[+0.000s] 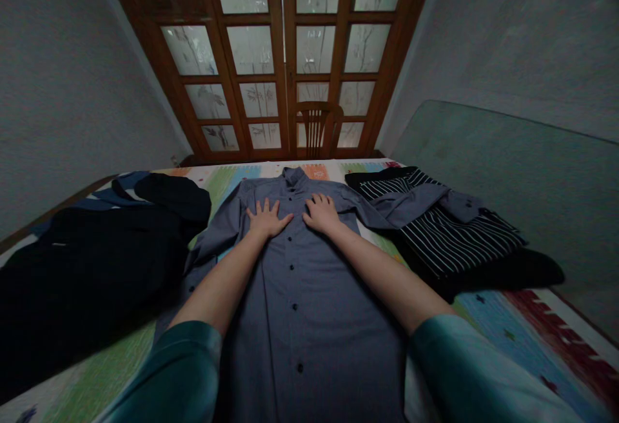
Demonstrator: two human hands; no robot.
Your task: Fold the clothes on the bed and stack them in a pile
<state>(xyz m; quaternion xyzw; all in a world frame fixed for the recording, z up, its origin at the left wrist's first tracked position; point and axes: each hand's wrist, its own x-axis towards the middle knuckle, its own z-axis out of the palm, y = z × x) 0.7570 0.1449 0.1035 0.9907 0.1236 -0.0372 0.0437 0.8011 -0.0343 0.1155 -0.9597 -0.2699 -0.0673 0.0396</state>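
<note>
A grey-blue button-up shirt (319, 300) lies spread out, front side up, with its collar at the far end and its dark buttons running down the middle. My left hand (265, 220) rests flat on the left chest of the shirt, fingers spread. On the other side of the button line, my right hand (322, 212) presses on the right chest, its fingers somewhat bent but apart. Neither hand grips the cloth. The shirt's right-hand sleeve stretches over a black garment with white stripes (445, 242). The left-hand sleeve lies partly hidden beside my left forearm.
Dark clothes (97, 262) are heaped on the left, with blue and white cloth behind them. A colourful patterned sheet (507, 326) covers the surface. Beyond its far edge stand a wooden chair (315, 127) and glass-paned wooden doors (283, 75). Walls rise on both sides.
</note>
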